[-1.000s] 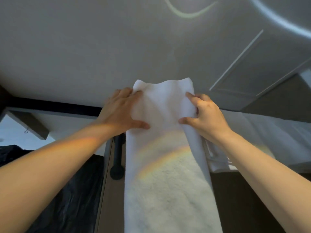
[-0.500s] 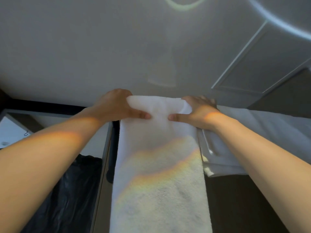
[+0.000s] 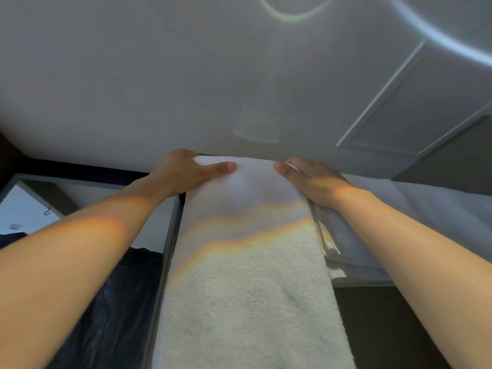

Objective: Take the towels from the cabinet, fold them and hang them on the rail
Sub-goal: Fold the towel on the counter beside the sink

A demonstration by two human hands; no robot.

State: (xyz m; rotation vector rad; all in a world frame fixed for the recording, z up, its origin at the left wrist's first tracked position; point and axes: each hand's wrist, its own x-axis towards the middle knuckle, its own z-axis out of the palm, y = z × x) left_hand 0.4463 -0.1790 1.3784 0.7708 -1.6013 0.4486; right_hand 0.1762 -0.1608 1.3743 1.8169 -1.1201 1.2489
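From the head camera, the white towel [image 3: 247, 275] lies draped over the rail. The rail itself is hidden under the top fold. The towel's long axis runs from that fold at the wall [image 3: 159, 89] straight down towards us, and the fold runs crosswise between the two hands.

The left hand [image 3: 186, 171] holds the fold's left corner and the right hand [image 3: 314, 179] its right corner, each about equally near. Each thumb lies flat on the front face and points inward. The fingers [image 3: 181, 154] reach over the top, so both hands pinch the towel, though we cannot see how far they curl behind it. We judge that the coming move is a downward smoothing or a sideways tug along the rail.

Just beside the right hand, a second white towel [image 3: 399, 209] hangs on the same line, its edge touching ours. Dark fabric [image 3: 106, 302] lies below the left forearm.

A second ago the towel's end stood up above the hands, against the wall. That end has since gone over the back, the fold sits lower, and the thumbs have drawn slightly apart.
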